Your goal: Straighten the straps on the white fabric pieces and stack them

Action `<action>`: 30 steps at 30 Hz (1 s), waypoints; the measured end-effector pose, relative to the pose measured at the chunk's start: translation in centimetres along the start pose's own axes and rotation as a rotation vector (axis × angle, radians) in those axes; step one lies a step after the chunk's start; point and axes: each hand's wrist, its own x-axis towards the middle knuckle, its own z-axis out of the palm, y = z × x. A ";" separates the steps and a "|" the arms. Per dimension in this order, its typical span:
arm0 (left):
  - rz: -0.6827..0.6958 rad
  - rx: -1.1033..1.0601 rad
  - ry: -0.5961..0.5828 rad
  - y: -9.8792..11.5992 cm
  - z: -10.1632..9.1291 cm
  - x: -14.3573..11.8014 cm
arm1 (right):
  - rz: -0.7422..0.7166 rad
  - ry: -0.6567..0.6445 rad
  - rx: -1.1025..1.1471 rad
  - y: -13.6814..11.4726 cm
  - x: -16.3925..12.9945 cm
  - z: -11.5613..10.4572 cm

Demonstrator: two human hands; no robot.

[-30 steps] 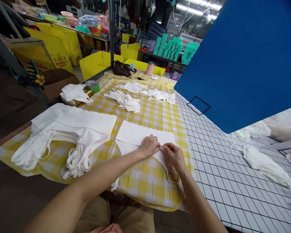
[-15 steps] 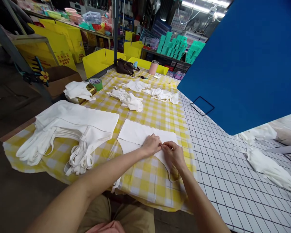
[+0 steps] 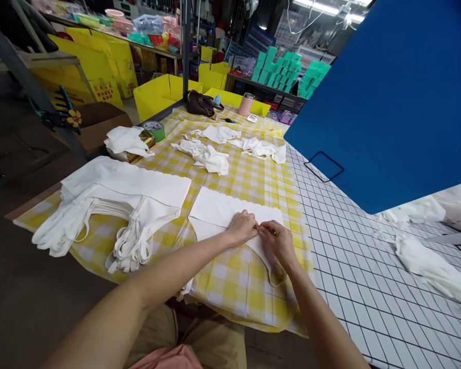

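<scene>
A flat white cloth bag (image 3: 218,211) lies on the yellow checked tablecloth (image 3: 249,179) in front of me, its straps hanging toward the table's near edge. My left hand (image 3: 243,228) and my right hand (image 3: 277,242) rest on its lower edge, fingertips meeting and pinching the fabric near the middle. To the left lies a stack of white cloth bags (image 3: 119,195) with their straps fanned out toward me.
Crumpled white cloths (image 3: 211,156) lie farther back, with a green tape roll (image 3: 154,129), a brown handbag (image 3: 200,104) and a pink cup (image 3: 248,104). A blue board (image 3: 392,97) stands at right over a white grid surface (image 3: 361,266) holding more white cloth (image 3: 426,261).
My hands have stayed on the bag's edge, fingertips drawing closer together. The view has shifted slightly, so everything sits a little higher and to the right.
</scene>
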 end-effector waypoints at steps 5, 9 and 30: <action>0.005 -0.022 0.017 -0.1 0.2 0.1 | -0.020 0.006 -0.027 0.2 0.0 -0.3; 0.013 -0.006 0.020 -0.3 0.4 0.2 | -0.034 -0.006 -0.031 -0.1 0.0 -0.2; 0.010 -0.044 -0.040 -0.6 0.0 0.4 | 0.020 0.046 -0.160 0.0 -2.1 -0.5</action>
